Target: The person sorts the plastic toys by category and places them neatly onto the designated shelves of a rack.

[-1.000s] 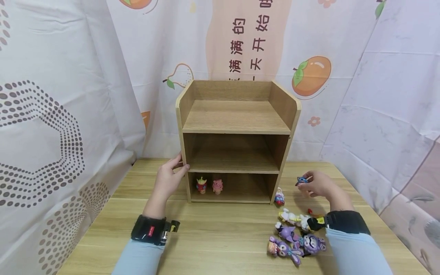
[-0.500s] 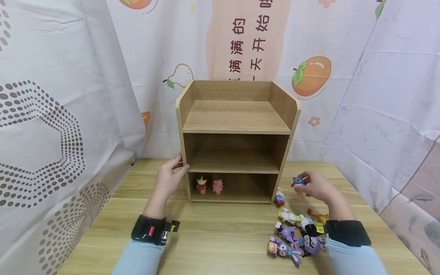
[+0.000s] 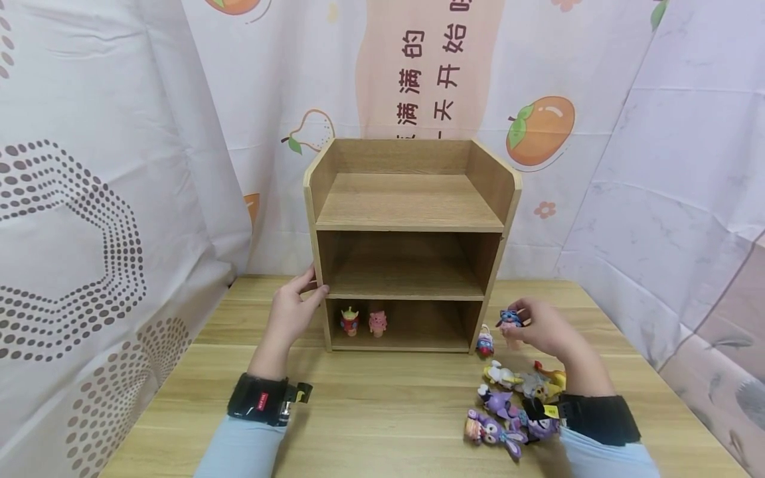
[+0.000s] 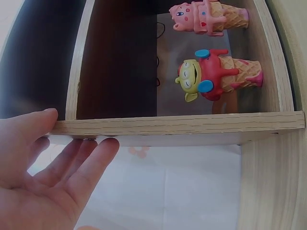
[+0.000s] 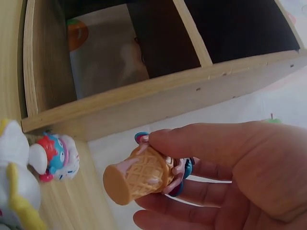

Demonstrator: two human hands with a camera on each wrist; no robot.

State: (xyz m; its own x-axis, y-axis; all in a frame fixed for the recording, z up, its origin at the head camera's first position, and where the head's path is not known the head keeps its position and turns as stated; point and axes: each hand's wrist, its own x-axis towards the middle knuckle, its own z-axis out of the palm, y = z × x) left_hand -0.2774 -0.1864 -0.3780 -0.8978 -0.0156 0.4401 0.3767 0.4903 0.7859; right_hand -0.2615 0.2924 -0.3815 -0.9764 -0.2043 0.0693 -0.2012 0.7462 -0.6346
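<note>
My left hand point(image 3: 291, 315) grips the left side panel of a wooden shelf point(image 3: 409, 226), thumb at the front edge and fingers along the outside. My right hand point(image 3: 546, 325), right of the shelf, pinches a blue-and-pink figurine point(image 3: 510, 320) with a waffle-cone base point(image 5: 146, 175). That cone points toward the camera in the right wrist view; the figurine's head is mostly hidden by my fingers. On the bottom level stand a red-and-green alien figurine point(image 4: 208, 76) and a pink pig-like figurine point(image 4: 201, 18), both on cone bases.
A red, blue and white figurine point(image 3: 485, 343) lies by the shelf's right front corner. Nearer on the table point(image 3: 370, 411) lie several more: a white-and-yellow one point(image 3: 501, 376), a purple rabbit point(image 3: 493, 433) and others, partly behind the right wrist strap. Patterned curtains hang behind.
My right hand has moved slightly left and nearer the shelf with the blue-and-pink figurine, which has turned more upright. My left hand stays on the panel.
</note>
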